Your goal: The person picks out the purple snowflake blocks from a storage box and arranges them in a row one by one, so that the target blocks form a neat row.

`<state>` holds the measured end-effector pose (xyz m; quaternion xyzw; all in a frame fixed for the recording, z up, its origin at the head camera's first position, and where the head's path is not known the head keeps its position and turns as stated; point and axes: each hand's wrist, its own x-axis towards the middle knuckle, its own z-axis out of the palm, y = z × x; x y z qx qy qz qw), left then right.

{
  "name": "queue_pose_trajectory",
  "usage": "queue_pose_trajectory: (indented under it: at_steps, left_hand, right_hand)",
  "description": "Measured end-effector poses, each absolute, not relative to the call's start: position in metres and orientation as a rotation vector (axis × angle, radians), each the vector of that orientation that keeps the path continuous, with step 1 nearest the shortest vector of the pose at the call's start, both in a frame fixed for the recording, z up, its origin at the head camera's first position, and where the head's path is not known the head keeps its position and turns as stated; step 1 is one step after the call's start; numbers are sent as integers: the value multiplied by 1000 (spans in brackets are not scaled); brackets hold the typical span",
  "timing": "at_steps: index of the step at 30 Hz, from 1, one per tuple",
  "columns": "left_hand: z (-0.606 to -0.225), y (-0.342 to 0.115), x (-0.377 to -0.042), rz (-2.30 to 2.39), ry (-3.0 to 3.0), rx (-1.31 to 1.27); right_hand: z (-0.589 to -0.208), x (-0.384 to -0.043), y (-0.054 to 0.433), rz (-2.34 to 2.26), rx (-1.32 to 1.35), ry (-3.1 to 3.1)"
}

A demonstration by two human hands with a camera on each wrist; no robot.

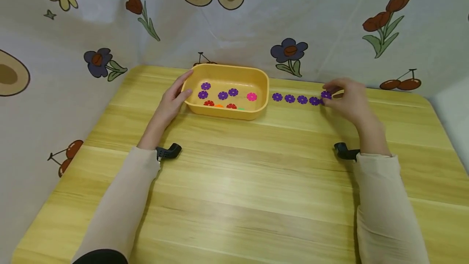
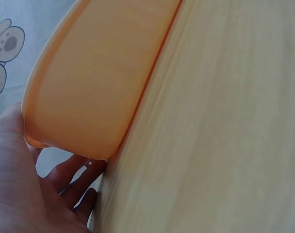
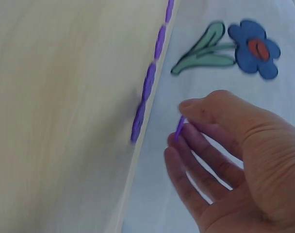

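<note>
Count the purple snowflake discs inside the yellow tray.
4 show: two purple snowflake discs toward the left end, two more near the middle of the tray. The near wall may hide others.

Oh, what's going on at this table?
A person is handling small flower-shaped discs. Their left hand holds the left end of a yellow tub, while their right hand pinches a purple disc between thumb and fingers, at the right end of a row of purple discs. The row lies on the wooden table, to the right of the tub. Inside the tub are more purple discs, plus pink, red, orange and green pieces.
</note>
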<state>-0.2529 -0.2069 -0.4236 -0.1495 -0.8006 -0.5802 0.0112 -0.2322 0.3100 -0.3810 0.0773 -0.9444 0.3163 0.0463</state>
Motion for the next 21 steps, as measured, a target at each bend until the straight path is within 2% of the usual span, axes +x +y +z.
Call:
queue_pose_trajectory:
  at_steps: [12,21]
  left_hand:
    - [-436,-213,-260,-1794,-2485,-481]
    - [-433,-212,-258,-1785,-2496,-496]
  right_hand:
    - [-387,-230,341,887,86,-3035]
    - [-385,-229,344,887,47,-3092]
